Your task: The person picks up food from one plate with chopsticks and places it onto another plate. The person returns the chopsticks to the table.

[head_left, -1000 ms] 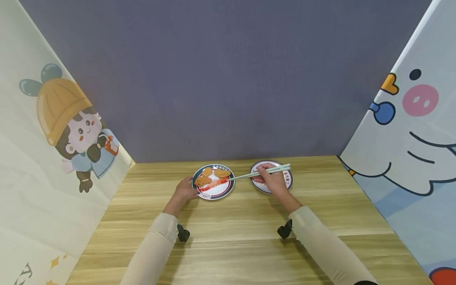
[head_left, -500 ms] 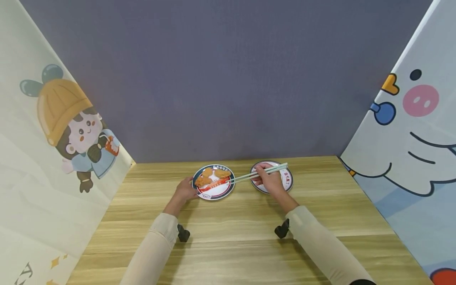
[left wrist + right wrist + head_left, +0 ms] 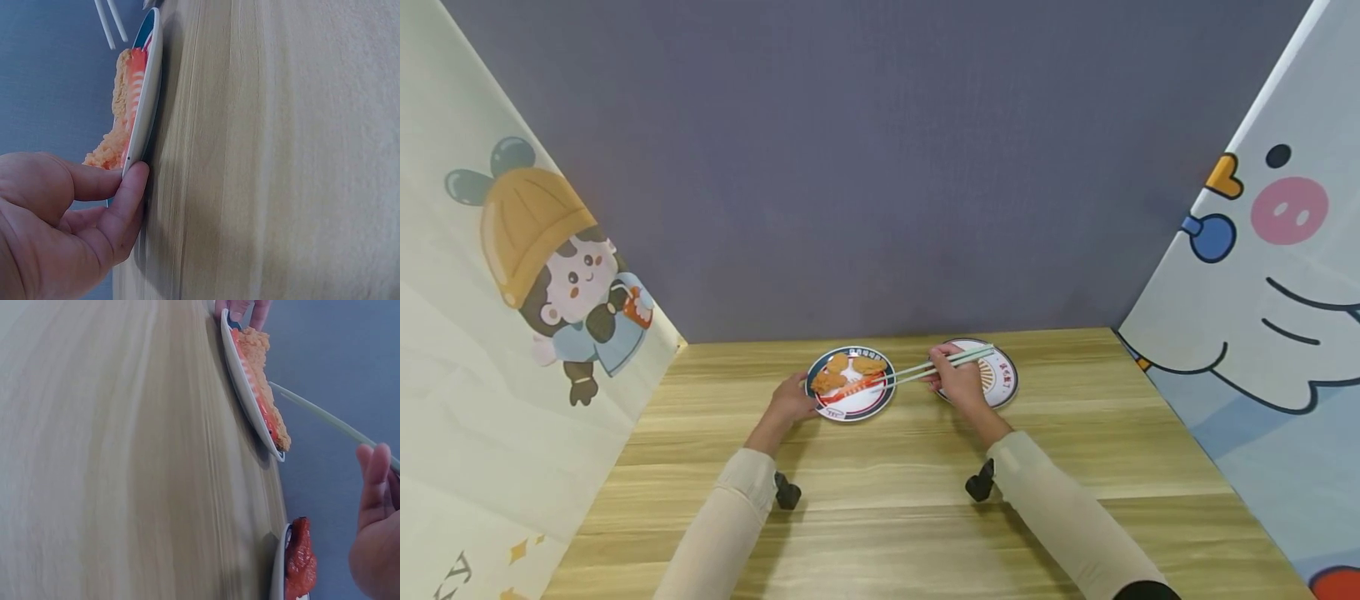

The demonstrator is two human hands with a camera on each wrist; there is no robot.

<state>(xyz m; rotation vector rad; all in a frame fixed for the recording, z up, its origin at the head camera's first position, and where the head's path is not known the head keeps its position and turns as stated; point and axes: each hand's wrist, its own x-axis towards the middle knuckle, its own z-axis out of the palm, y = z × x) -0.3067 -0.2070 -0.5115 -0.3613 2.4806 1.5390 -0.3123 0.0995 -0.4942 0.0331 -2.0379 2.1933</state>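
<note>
My left hand [image 3: 792, 398] pinches the left rim of a round plate [image 3: 859, 415] between thumb and fingers. On that plate lie several golden fried chicken pieces [image 3: 827, 382] and a red-and-white striped shrimp [image 3: 852, 388]. In my right hand [image 3: 959, 383] is a pair of pale green chopsticks [image 3: 977, 352]. Their tips are slightly apart, above the plate's right side; the left wrist view [image 3: 114, 25] has them clear of the food. A second plate [image 3: 1006, 379] stands under and behind my right hand. It bears a reddish-brown drumstick [image 3: 300, 559], mostly hidden by the hand in the head view.
Both plates stand near the back of a wood-grain table [image 3: 880, 517]. A grey-purple panel [image 3: 880, 167] rises behind them. Printed cartoon panels flank the table on the left [image 3: 475, 375] and right [image 3: 1247, 350].
My right hand has moved left with the chopsticks, whose tips have spread apart over the left plate. More of the right plate shows. My left hand stays on its plate.
</note>
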